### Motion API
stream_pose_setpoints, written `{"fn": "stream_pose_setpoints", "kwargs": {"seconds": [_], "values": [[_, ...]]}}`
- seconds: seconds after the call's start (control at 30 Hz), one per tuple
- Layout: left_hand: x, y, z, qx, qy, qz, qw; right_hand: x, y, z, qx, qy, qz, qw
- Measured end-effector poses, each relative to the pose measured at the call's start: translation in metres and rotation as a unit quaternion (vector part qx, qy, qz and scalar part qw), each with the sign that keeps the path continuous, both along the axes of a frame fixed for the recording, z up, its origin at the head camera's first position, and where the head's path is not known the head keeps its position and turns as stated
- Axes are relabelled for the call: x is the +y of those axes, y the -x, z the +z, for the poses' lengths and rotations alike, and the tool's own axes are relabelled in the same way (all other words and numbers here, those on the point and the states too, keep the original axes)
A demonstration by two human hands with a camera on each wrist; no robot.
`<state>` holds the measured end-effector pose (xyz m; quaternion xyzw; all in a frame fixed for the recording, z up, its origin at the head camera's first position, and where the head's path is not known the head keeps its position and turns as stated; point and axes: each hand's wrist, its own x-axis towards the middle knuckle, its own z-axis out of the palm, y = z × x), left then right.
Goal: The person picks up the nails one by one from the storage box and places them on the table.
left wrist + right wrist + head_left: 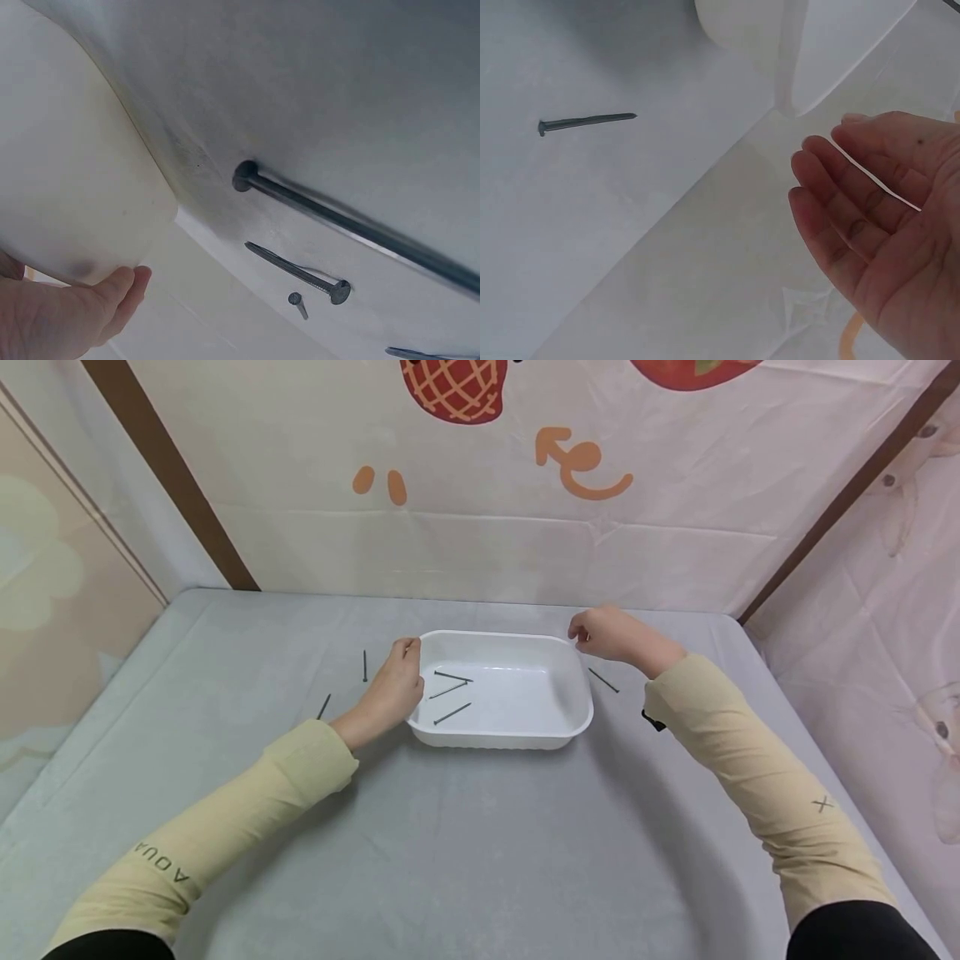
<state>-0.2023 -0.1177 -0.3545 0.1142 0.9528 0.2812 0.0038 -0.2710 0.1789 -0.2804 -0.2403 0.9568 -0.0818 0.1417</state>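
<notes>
Head camera looks forward and down, white tray (517, 685) near centre; both wrist cameras peer in close, sharing that tray; left at nine o'clock, right, dimmer, probably one.

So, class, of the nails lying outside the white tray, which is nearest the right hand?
The single nail on the table right of the white tray, close to the right hand; the other outside nails lie to the tray's left.
</notes>
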Motion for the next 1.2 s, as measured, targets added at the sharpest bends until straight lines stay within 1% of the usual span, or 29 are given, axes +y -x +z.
{"fn": "stream_pose_setpoints", "kwargs": {"seconds": [0.17, 0.33, 0.53, 0.77, 0.93, 1.2], "values": [[0.000, 0.000, -0.001, 0.002, -0.001, -0.002, 1.0000, -0.009, -0.004, 0.007, 0.008, -0.010, 0.014, 0.9998], [-0.001, 0.001, -0.002, 0.009, -0.001, -0.006, 0.9999, -0.020, -0.006, 0.011, 0.002, -0.020, 0.018, 0.9996], [0.000, 0.001, -0.002, 0.008, -0.001, -0.004, 1.0000, -0.030, -0.008, 0.011, -0.001, -0.037, 0.033, 0.9988], [-0.001, 0.001, -0.002, 0.012, 0.002, -0.003, 0.9999, -0.043, -0.009, 0.013, -0.002, -0.037, 0.063, 0.9973], [-0.001, 0.001, -0.003, 0.012, 0.002, -0.003, 0.9999, -0.050, -0.009, 0.013, 0.012, -0.035, 0.088, 0.9954], [-0.001, 0.001, -0.002, 0.005, 0.002, -0.002, 1.0000, -0.060, -0.011, 0.016, 0.023, -0.034, 0.103, 0.9938]]}}
